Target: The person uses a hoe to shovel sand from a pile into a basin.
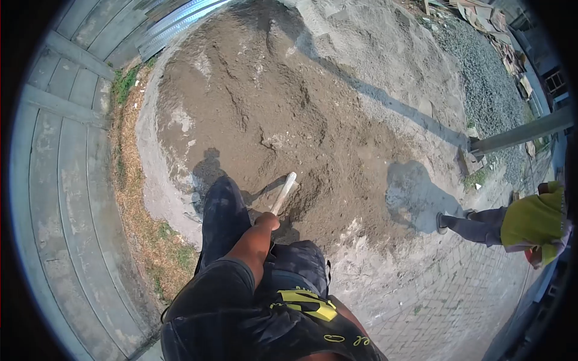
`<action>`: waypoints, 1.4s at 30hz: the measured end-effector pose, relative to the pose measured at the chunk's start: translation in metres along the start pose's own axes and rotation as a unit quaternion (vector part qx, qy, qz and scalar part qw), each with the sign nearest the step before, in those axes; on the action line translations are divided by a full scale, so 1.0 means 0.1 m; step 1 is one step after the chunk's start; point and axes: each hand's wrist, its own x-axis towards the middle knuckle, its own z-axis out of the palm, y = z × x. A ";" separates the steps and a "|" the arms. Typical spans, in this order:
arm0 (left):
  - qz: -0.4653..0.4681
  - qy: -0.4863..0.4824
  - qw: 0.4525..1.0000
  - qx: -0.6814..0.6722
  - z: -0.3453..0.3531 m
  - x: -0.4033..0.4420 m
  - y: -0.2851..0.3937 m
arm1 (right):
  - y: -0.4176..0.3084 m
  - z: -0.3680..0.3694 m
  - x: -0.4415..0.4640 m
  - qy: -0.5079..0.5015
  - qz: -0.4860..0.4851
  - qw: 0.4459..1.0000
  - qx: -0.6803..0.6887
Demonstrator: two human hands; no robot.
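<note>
My left hand (268, 221) is closed around a pale wooden handle (284, 192), which points forward and a little right over the sand. Its rounded far end shows; the rest, behind my hand and body, is hidden, so I cannot tell which tool it belongs to. A big heap of brown damp sand (253, 114) spreads before my legs, with a small hollow and a ridge just right of the handle. Part of my right forearm shows beside my black shirt, low in the view, but the right hand is out of sight.
A concrete panel wall (54, 198) runs along the left, with dry grass (135, 198) at its foot. Grey gravel (481, 72) lies at the upper right near a post (524, 129). A person in a yellow-green top (533, 222) stands on the paving (433, 301) at right.
</note>
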 end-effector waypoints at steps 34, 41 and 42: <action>0.444 0.337 0.623 -0.548 -3.26 0.30 -0.31 | -4.74 -2.71 5.50 0.429 -0.310 0.825 0.199; 0.510 0.492 0.550 -0.443 -6.26 -0.81 -0.11 | -6.29 -4.53 6.35 0.529 -0.500 0.684 -0.043; 0.509 0.494 0.547 -0.444 -6.47 -0.66 -0.10 | -6.38 -4.96 6.67 0.512 -0.500 0.691 -0.104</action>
